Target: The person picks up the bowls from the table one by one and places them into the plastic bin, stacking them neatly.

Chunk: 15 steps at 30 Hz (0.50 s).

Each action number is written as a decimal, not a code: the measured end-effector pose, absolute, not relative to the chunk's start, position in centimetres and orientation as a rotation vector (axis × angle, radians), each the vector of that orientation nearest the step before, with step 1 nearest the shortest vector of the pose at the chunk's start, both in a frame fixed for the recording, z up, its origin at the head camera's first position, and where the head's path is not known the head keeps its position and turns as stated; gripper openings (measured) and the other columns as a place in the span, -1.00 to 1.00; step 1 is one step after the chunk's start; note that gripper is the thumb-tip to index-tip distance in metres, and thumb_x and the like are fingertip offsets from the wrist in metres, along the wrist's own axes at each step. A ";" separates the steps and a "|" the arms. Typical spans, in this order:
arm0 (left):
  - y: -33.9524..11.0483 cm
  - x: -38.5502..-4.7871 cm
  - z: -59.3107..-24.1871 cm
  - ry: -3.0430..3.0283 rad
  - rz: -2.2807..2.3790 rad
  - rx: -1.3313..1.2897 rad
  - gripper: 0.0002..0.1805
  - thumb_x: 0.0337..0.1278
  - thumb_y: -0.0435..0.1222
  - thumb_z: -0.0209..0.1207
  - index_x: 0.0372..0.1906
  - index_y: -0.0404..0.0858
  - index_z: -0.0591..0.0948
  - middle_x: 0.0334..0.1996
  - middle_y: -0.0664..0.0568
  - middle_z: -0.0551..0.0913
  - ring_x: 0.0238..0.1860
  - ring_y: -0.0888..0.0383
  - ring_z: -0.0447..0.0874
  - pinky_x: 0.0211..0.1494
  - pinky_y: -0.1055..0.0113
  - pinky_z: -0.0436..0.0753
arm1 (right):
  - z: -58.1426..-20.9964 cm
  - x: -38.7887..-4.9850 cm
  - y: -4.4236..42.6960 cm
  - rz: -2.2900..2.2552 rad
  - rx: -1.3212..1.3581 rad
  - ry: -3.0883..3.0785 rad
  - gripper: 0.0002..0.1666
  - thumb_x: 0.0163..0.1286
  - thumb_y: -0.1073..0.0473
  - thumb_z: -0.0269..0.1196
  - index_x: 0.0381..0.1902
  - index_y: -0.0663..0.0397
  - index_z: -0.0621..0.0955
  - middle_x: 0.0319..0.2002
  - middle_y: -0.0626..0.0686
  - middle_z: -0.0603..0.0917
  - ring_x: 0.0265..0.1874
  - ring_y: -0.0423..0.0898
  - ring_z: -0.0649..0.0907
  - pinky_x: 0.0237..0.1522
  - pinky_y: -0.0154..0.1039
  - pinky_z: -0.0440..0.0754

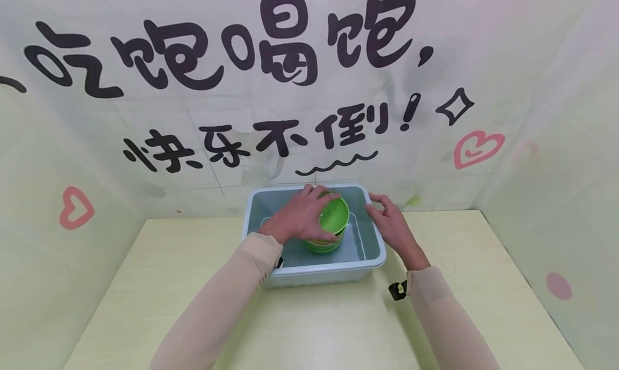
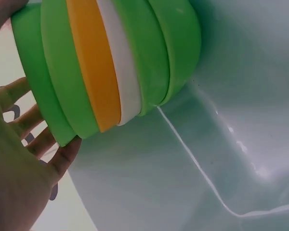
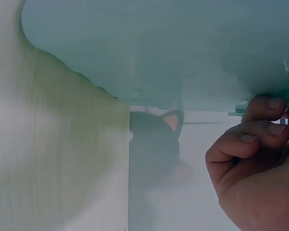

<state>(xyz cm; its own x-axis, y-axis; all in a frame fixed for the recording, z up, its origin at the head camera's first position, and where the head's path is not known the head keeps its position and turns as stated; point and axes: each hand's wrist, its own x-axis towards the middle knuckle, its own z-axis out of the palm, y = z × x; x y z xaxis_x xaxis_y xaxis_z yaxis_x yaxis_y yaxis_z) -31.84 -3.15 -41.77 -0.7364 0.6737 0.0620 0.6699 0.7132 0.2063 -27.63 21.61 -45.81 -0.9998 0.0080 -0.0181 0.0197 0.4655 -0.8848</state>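
A stack of bowls stands inside a light blue plastic basin. Green bowls make up most of it, with an orange and a white one between them, as the left wrist view shows. My left hand reaches over the basin and grips the top bowl by its rim, thumb on the near side and fingers on the far side. At the basin's right side, my right hand holds the rim. Its curled fingers show under the rim in the right wrist view, while the thumb is hidden there.
The basin stands on a pale wooden table, close to the back wall with large black lettering and hearts. Side walls close in the table left and right. A dark wrist strap piece hangs beside my right sleeve.
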 end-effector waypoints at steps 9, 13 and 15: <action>-3.1 -32.1 -42.2 2.860 0.282 1.139 0.09 -0.21 0.33 0.42 0.52 0.07 0.35 0.46 0.01 0.35 0.37 -0.04 0.30 0.34 0.01 0.50 | -45.8 -27.7 21.6 -1.641 0.024 2.668 -0.32 0.58 -0.12 0.09 0.49 0.10 0.35 0.28 0.31 0.59 -0.05 0.19 0.74 -0.16 -0.21 0.70; -3.1 -32.0 -42.3 2.839 0.305 1.153 0.08 -0.24 0.31 0.45 0.51 0.07 0.38 0.46 0.03 0.36 0.41 -0.03 0.30 0.38 0.03 0.49 | -46.0 -27.7 21.6 -1.651 0.024 2.662 -0.34 0.58 -0.11 0.09 0.48 0.09 0.36 0.23 0.34 0.62 -0.06 0.20 0.74 -0.17 -0.20 0.71; -3.1 -32.0 -42.3 2.824 0.321 1.160 0.09 -0.26 0.29 0.47 0.50 0.06 0.39 0.46 0.03 0.36 0.43 -0.02 0.29 0.41 0.03 0.47 | -46.0 -27.7 21.7 -1.656 0.021 2.660 -0.34 0.58 -0.11 0.09 0.48 0.09 0.36 0.21 0.35 0.63 -0.06 0.21 0.74 -0.17 -0.20 0.71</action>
<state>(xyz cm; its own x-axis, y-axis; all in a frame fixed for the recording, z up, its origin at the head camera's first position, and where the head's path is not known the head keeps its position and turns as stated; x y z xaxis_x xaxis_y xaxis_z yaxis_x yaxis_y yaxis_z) -31.97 -3.14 -42.29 -0.7121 0.7020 0.0132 0.6870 0.6928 0.2191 -27.70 21.67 -46.02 -0.9999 0.0074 -0.0140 0.0158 0.4415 -0.8971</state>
